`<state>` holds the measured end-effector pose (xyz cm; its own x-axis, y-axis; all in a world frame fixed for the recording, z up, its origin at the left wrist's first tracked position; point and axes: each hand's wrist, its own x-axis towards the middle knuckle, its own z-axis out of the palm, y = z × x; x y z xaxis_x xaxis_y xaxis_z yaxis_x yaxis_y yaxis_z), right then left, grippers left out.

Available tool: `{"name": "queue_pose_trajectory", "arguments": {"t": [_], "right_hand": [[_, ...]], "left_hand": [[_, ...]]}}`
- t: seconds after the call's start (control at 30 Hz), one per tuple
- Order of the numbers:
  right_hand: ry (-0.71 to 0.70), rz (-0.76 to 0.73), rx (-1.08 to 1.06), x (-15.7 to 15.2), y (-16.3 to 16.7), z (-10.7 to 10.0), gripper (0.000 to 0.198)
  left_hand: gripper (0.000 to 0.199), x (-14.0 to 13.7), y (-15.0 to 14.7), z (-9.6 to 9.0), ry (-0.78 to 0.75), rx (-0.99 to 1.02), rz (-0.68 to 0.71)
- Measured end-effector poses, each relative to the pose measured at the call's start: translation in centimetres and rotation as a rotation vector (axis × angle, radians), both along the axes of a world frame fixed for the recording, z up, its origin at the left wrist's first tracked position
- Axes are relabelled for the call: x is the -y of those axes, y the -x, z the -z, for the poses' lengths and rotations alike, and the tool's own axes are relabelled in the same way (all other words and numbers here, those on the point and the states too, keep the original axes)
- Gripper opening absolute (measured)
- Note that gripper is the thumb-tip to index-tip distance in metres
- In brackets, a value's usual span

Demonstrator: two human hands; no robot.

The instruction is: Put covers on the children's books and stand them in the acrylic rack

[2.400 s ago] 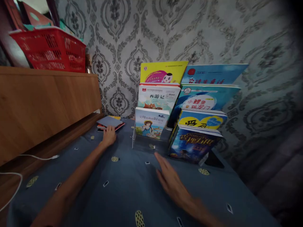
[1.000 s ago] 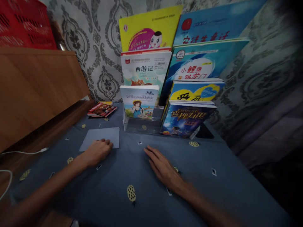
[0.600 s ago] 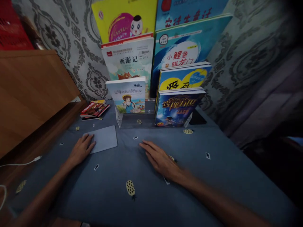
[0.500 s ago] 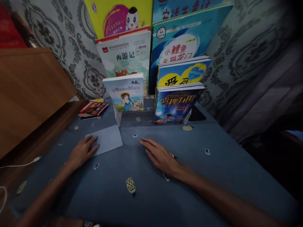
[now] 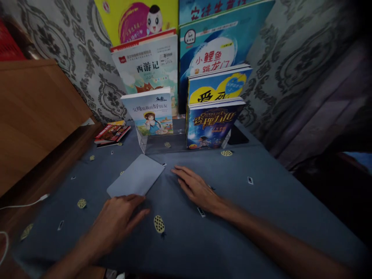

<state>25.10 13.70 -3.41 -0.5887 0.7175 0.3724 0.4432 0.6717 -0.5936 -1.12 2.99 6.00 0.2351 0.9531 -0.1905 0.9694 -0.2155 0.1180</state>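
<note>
A thin, plain pale-grey rectangle (image 5: 136, 176), perhaps a notebook or card, lies flat and slanted on the blue-grey tablecloth (image 5: 215, 244). My left hand (image 5: 122, 217) is at its near edge, with the fingertips on or just beside that edge and the thumb stretched apart. Whether the fingers press on it I cannot tell. To the right, my right hand (image 5: 196, 190) lies on the cloth with its fingers extended and nothing in it. A small gap parts its fingertips from the rectangle.
Behind my hands a clear acrylic stand (image 5: 162, 145) holds upright books, among them a white-topped book (image 5: 154, 116) and a dark blue one (image 5: 212, 128). Small books (image 5: 112, 133) are stacked at the left. A white cable (image 5: 29, 203) runs near the left edge; a black flat object (image 5: 238, 136) lies behind right.
My left hand has moved right and toward me, off the rectangle's left side to its near edge. The rectangle has turned and shifted slightly right. My right hand stays nearly still.
</note>
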Motion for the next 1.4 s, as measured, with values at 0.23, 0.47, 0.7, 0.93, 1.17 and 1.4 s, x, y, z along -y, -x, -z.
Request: {"name": "queue_pose_trajectory", "arguments": {"t": [0.23, 0.47, 0.7, 0.93, 1.17, 1.4], "right_hand": [[-0.048, 0.007, 0.031, 0.3, -0.5, 0.3, 0.041], [-0.090, 0.069, 0.028, 0.5, -0.5, -0.1, 0.041], [-0.187, 0.195, 0.160, 0.1, -3.0, 0.0, 0.038], [-0.219, 0.275, 0.331, 0.6, -6.2, -1.3, 0.036], [-0.289, 0.340, 0.428, 2.6, -6.3, -1.7, 0.037], [-0.278, 0.357, 0.432, 2.8, -6.4, -1.5, 0.038]], "left_hand": [[0.045, -4.4, 3.5, 2.5, -0.184, -0.182, -0.224], [0.042, -3.0, 0.4, 4.5, -0.268, -0.044, -0.022], [0.042, -4.9, -5.0, 5.2, -0.315, 0.132, 0.168], [0.037, -8.7, -8.5, 6.9, -0.388, 0.129, 0.469], [0.038, -9.9, -10.0, 6.0, -0.451, -0.054, 0.618], [0.055, -3.4, -12.4, 5.9, -0.325, 0.062, 0.674]]}}
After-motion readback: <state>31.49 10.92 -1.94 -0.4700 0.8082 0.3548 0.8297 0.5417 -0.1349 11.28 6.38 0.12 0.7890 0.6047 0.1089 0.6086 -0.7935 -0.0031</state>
